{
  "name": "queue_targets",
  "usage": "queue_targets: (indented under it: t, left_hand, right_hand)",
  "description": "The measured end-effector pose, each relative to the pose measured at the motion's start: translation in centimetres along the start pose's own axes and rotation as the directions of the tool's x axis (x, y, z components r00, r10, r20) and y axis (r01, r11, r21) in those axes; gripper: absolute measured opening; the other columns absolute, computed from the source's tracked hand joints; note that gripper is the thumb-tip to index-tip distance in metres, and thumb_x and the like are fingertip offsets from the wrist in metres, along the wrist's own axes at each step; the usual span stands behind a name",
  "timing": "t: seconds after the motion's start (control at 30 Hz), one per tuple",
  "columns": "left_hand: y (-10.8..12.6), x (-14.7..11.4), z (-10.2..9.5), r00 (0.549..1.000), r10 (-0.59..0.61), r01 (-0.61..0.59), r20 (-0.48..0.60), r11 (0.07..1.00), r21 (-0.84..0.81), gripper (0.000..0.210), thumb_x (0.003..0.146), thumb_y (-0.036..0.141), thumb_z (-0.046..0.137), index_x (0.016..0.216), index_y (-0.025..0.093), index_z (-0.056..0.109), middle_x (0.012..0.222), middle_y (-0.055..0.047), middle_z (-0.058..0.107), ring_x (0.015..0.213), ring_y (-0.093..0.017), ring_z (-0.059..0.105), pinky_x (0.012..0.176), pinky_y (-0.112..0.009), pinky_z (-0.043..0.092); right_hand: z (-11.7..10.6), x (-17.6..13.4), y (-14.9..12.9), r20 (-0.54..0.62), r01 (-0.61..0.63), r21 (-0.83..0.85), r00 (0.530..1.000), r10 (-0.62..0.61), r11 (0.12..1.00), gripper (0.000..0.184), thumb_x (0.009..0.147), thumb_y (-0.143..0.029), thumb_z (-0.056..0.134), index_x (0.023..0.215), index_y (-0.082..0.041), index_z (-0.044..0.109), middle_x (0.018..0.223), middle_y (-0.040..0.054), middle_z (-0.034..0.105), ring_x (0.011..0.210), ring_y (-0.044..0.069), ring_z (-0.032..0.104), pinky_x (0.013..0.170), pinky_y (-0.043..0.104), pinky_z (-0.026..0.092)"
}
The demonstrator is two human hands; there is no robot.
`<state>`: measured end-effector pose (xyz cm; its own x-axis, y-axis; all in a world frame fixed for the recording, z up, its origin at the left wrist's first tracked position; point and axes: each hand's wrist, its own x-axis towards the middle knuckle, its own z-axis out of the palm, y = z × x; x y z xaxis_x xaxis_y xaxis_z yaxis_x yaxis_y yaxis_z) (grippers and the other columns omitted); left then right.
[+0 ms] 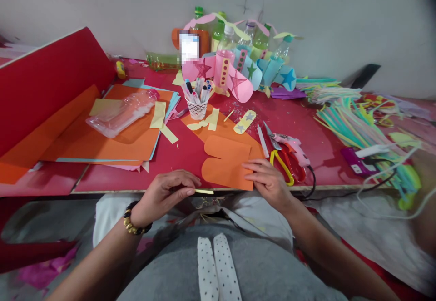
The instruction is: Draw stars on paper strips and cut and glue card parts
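From where I stand, the person's left hand (pixel 172 188), low and just left of the middle of the frame, pinches a slim pale-yellow strip (pixel 205 192) between thumb and fingers, its free end pointing right by the table's front edge. The right hand (pixel 270 182), right of the lower centre, lays its fingers on the right end of two round-ended orange paper shapes (pixel 226 171), one lying above the other in view; its thumb is hidden, so I can't tell whether it grips or only rests there.

Just right of that hand's fingertips lie scissors with yellow and red handles (pixel 288 167), touching or nearly touching a pink glue gun (pixel 289 144) with a black cord. Above the orange shapes sits a pale-yellow rounded strip with grey stars (pixel 245 122). At the centre stands a white patterned cup (pixel 196 109) full of pens.

In the left half, a clear plastic bottle with a pink cap (pixel 122 114) lies on a stack of orange and blue paper sheets (pixel 136 144). Upper centre, bottles dressed in pink and blue paper wings (pixel 243 85) crowd the wall. Bundled pastel strips (pixel 361 119) spread across the right side of the red table (pixel 327 155).
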<state>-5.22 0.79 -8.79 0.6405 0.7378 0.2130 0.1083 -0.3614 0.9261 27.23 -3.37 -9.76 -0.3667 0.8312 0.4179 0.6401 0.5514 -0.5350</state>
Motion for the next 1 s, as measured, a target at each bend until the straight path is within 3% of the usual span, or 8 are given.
queue_targets:
  t: [0.23, 0.4, 0.57, 0.77, 1.0]
  left_hand:
    - [0.2, 0.0, -0.3, 1.000, -0.005, 0.005, -0.024, 1.000, 0.030, 0.008, 0.089, 0.019, 0.058, 0.087, 0.016, 0.065, 0.098, -0.008, 0.070, 0.097, -0.019, 0.065, 0.085, -0.029, 0.051]
    - [1.1, 1.3, -1.3, 0.999, 0.008, 0.000, -0.039, 0.978, 0.206, 0.011, 0.089, 0.025, 0.057, 0.091, 0.018, 0.066, 0.110, -0.008, 0.069, 0.106, -0.020, 0.063, 0.092, -0.031, 0.050]
    - [0.8, 4.9, -1.3, 0.997, 0.041, -0.065, 0.063, 0.887, 0.456, 0.019, 0.094, 0.031, 0.048, 0.092, 0.019, 0.062, 0.129, -0.006, 0.060, 0.127, -0.020, 0.050, 0.104, -0.033, 0.043]
    - [-1.0, 6.3, 0.1, 0.998, -0.022, -0.025, 0.064, 0.760, 0.649, 0.033, 0.098, 0.034, 0.034, 0.119, 0.017, 0.054, 0.133, -0.011, 0.056, 0.123, -0.022, 0.054, 0.102, -0.034, 0.044]
    - [-1.2, 4.8, 0.8, 1.000, -0.019, 0.017, -0.005, 0.731, 0.682, 0.032, 0.100, 0.033, 0.029, 0.117, 0.019, 0.053, 0.130, -0.009, 0.059, 0.118, -0.021, 0.058, 0.097, -0.033, 0.048]
  right_hand:
    - [0.6, 2.1, 0.0, 0.048, 0.025, 0.003, 0.999, -0.026, 1.000, 0.033, 0.085, -0.004, 0.048, 0.093, -0.021, 0.075, 0.118, 0.0100, 0.068, 0.113, 0.023, 0.058, 0.095, 0.045, 0.049]
    - [1.3, 2.9, 0.4, 0.068, 0.042, 0.017, 0.997, -0.043, 0.999, 0.035, 0.080, 0.000, 0.049, 0.093, -0.020, 0.075, 0.117, 0.0103, 0.068, 0.110, 0.023, 0.059, 0.095, 0.045, 0.049]
    - [2.2, 3.8, 0.3, 0.069, 0.051, 0.050, 0.996, -0.055, 0.997, 0.038, 0.080, 0.000, 0.048, 0.094, -0.022, 0.075, 0.116, 0.0085, 0.069, 0.111, 0.023, 0.059, 0.094, 0.045, 0.049]
    - [2.9, 4.3, 0.2, 0.089, 0.075, 0.118, 0.992, -0.085, 0.990, 0.039, 0.078, 0.002, 0.046, 0.093, -0.018, 0.076, 0.116, 0.0103, 0.069, 0.114, 0.022, 0.058, 0.098, 0.043, 0.048]
    - [2.9, 3.8, 0.4, -0.166, -0.075, 0.129, 0.982, 0.096, 0.989, 0.039, 0.082, -0.002, 0.044, 0.101, -0.019, 0.073, 0.110, 0.0082, 0.071, 0.109, 0.020, 0.062, 0.099, 0.039, 0.048]
